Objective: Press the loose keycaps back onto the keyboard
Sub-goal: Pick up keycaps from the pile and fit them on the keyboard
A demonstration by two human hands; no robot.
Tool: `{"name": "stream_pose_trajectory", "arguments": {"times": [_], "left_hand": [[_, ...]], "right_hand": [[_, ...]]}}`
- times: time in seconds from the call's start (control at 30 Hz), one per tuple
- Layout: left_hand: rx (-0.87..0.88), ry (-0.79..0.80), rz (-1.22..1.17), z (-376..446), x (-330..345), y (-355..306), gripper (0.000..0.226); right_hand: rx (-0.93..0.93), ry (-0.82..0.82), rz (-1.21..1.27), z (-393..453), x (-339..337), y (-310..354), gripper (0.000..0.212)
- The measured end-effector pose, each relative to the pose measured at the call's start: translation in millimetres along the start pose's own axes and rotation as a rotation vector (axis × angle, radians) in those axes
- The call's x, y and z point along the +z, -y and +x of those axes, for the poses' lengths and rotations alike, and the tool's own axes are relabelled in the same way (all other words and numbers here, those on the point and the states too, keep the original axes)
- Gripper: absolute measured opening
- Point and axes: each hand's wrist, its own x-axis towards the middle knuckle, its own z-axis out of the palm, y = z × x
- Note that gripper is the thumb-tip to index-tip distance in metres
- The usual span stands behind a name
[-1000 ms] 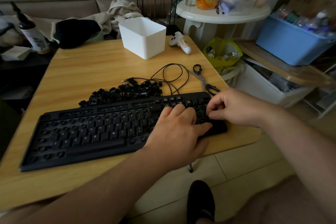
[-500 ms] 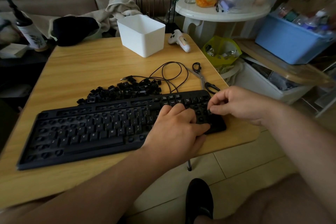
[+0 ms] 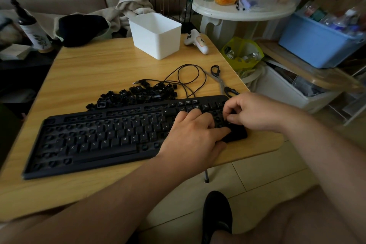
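Note:
A black keyboard [image 3: 95,140] lies across the wooden table [image 3: 95,69], many of its key seats bare. Behind it sits a heap of loose black keycaps [image 3: 136,95]. My left hand [image 3: 192,136] rests flat on the keyboard's right part, thumb stretched toward the number pad. My right hand [image 3: 251,111] hovers over the number pad with fingers curled, fingertips and thumb pinched together at the keys. Whether a keycap sits between them is hidden.
The keyboard's black cable [image 3: 188,77] loops behind the keycaps. Scissors [image 3: 219,79] lie at the table's right edge, a white tub [image 3: 156,35] and a white controller [image 3: 198,42] at the back. Bins and a round side table [image 3: 243,10] crowd the right.
My right hand has shifted slightly forward and down onto the number pad, its fingers curling tighter. The left hand has stayed in place on the keyboard.

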Motion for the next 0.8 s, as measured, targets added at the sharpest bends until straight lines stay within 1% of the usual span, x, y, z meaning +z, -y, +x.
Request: {"name": "stream_pose_trajectory", "arguments": {"times": [0.13,0.33,0.53,0.7,0.8], "left_hand": [[-0.004,-0.001,0.017,0,1,-1,0.032],[-0.017,-0.001,0.039,0,0,-2,0.035],[-0.020,-0.010,0.021,1,2,-2,0.033],[-0.030,0.011,0.043,1,2,-3,0.043],[-0.030,0.018,0.060,2,2,-4,0.045]], "right_hand": [[0.004,0.008,-0.028,-1,0,3,0.015],[0.037,-0.029,0.109,-1,4,-8,0.016],[0.024,-0.064,0.057,-2,8,-3,0.014],[0.067,-0.096,0.096,-1,7,-1,0.013],[0.105,-0.120,0.111,-1,6,1,0.014]]}}
